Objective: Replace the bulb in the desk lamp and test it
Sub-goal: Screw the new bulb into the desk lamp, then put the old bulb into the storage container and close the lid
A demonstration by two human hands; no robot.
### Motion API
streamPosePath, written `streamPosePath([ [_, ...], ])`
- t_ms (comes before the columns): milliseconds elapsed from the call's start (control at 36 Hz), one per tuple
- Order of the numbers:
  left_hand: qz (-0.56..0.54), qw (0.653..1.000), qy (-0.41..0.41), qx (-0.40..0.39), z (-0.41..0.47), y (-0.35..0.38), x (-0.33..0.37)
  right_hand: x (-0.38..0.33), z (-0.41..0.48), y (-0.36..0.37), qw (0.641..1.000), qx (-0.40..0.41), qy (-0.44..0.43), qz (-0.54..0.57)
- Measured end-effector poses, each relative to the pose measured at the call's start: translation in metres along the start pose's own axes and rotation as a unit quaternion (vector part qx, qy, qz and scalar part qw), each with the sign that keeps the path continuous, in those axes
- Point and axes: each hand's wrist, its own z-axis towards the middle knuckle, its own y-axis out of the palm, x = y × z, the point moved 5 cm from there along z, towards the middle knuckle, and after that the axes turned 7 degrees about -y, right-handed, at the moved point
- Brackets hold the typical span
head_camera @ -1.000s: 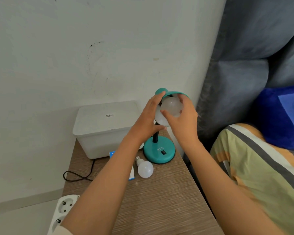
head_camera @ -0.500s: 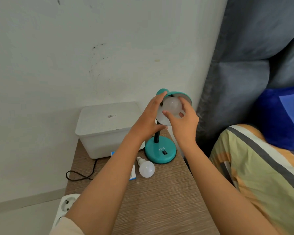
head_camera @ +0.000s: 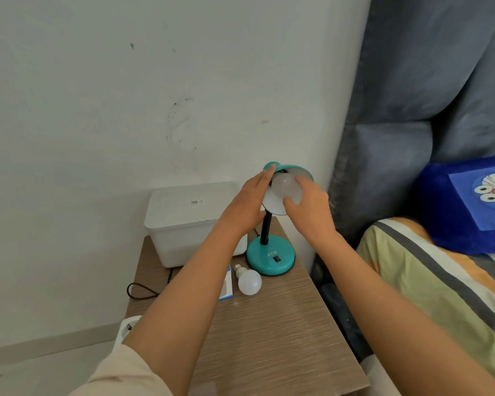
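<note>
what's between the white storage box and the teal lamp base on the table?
Head view: the person's left forearm crosses above that stretch; between the white lidded plastic box and the round teal lamp base nothing else shows.

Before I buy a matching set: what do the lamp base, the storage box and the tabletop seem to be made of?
Lamp base: glossy teal, likely painted metal or hard plastic; its sheen leaves that open. Storage box: matte white plastic, judging by its moulded rounded lid. Tabletop: wood-grain laminate, going by the even printed streaks.
</note>
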Motion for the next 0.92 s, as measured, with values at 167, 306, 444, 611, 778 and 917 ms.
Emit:
streamPosePath([
  [167,0.055,0.997,-0.042,-0.029,-0.022,-0.016,-0.006,-0.018,-0.029,0.001,0.998,-0.055,-0.014,-0.026],
  [306,0.071,0.992,-0.1,-0.018,-0.047,-0.031,-0.038,-0.033,-0.049,0.028,0.994,-0.105,-0.017,-0.002],
  [444,0.046,0.979,-0.196,-0.015,-0.069,-0.047,-0.09,-0.043,-0.046,0.073,0.982,-0.186,-0.024,0.011],
  [611,-0.044,0.946,-0.318,0.031,-0.083,-0.075,-0.155,-0.03,-0.01,0.123,0.974,-0.226,-0.001,0.011],
  [778,-0.164,0.898,-0.389,0.123,-0.075,-0.082,-0.207,-0.002,0.035,0.161,0.976,-0.208,0.068,0.0],
  [917,-0.239,0.862,-0.422,0.146,-0.067,-0.056,-0.24,0.021,0.047,0.185,0.978,-0.168,0.118,0.032],
])
